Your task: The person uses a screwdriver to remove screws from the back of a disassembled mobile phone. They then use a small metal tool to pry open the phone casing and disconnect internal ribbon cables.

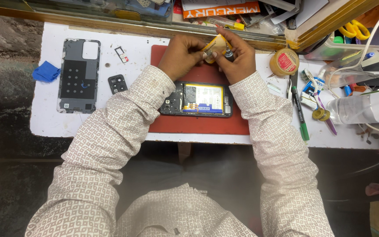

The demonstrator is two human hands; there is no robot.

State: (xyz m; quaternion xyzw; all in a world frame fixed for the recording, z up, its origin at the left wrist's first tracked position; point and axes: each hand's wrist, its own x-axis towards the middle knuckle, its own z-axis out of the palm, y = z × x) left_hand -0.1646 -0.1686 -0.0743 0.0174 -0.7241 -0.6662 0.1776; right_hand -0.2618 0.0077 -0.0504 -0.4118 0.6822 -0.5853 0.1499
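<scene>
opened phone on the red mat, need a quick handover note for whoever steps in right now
Left hand: grips the yellow tape piece, raised above the mat.
Right hand: pinches the same piece and holds a small dark tool.
Opened phone: flat on the red mat, battery exposed.
Done: back cover off, lying to the left; camera bezel and SIM tray lie beside it.
Left: phone not closed, cover not refitted.

An opened phone (pixel 197 100) lies on a mat (pixel 198 125) at the middle of the desk (pixel 49 127), with both hands behind it. Left of the mat lie a camera cover (pixel 117 83) and, farther left, the back cover (pixel 79 75). Right of the mat a tape roll (pixel 284 62) sits behind a pen (pixel 300 113); what may be a bottle (pixel 365 109) lies farthest right.
</scene>
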